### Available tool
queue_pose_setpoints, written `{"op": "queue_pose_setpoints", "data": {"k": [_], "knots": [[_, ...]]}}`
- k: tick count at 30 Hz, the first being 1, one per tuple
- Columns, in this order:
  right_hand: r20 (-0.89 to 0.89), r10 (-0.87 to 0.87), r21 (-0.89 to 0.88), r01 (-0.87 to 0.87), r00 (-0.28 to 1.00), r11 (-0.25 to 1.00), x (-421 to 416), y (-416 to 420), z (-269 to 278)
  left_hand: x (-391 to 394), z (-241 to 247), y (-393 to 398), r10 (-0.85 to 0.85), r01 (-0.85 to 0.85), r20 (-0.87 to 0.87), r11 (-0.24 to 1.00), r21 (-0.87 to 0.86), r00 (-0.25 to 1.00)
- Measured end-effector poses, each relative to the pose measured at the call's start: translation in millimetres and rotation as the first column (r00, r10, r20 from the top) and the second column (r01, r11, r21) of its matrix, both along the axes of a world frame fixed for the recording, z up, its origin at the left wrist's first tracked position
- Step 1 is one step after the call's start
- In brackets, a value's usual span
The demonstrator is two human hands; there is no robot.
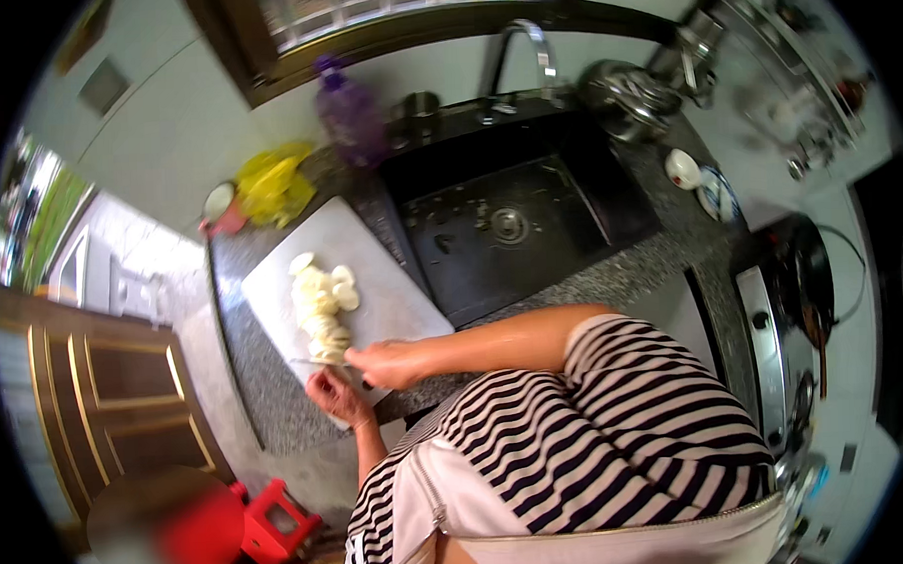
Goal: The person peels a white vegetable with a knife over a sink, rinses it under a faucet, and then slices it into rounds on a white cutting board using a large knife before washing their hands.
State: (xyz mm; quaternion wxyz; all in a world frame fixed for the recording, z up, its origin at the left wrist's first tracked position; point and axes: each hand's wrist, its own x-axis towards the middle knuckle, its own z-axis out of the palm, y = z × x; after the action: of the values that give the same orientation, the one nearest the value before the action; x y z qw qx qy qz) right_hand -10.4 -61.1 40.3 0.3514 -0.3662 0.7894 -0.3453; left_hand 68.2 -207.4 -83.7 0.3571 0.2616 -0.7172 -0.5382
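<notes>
On a white cutting board [380,266] lies a long row of pale round vegetable slices [318,309], with a few slices fallen to its right side. My right hand [391,365] grips a knife [316,361], whose blade points left across the board at the near end of the row. Just below the blade, my left hand [338,398] rests at the board's near end with its fingers curled. Whether those fingers hold a piece of the vegetable is hidden.
A black sink [466,274] with a chrome faucet [540,44] lies right of the board. Behind the board are a yellow plastic bag [276,185], a pink mug [224,208] and a purple bottle [349,118]. Metal pots [624,97] and a stove [767,345] stand at the right.
</notes>
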Motion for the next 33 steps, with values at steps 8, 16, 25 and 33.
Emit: {"op": "queue_pose_setpoints", "data": {"k": [8, 16, 25, 33], "knots": [[-0.03, -0.126, -0.014, 0.125, 0.992, 0.992, 10, -25, -40, 4, -14, -7, -0.048, 0.062, 0.099, 0.988, -0.141, 0.994], [0.127, -0.113, -0.029, 0.117, 0.986, 0.993, 8, 15, -3, 4, -3, 2, -0.034, 0.051, 0.119, 0.988, -0.149, 0.992], [0.143, 0.009, -0.103, 0.006, 0.99, 0.995, 13, -28, -25, 16, 9, -25, 0.111, -0.07, 0.152, 0.964, -0.257, 0.982], [-0.224, 0.012, -0.081, -0.031, 0.974, 0.996, 30, -51, -76, 23, -42, -28, 0.146, -0.14, 0.032, 0.98, -0.144, 0.989]]}}
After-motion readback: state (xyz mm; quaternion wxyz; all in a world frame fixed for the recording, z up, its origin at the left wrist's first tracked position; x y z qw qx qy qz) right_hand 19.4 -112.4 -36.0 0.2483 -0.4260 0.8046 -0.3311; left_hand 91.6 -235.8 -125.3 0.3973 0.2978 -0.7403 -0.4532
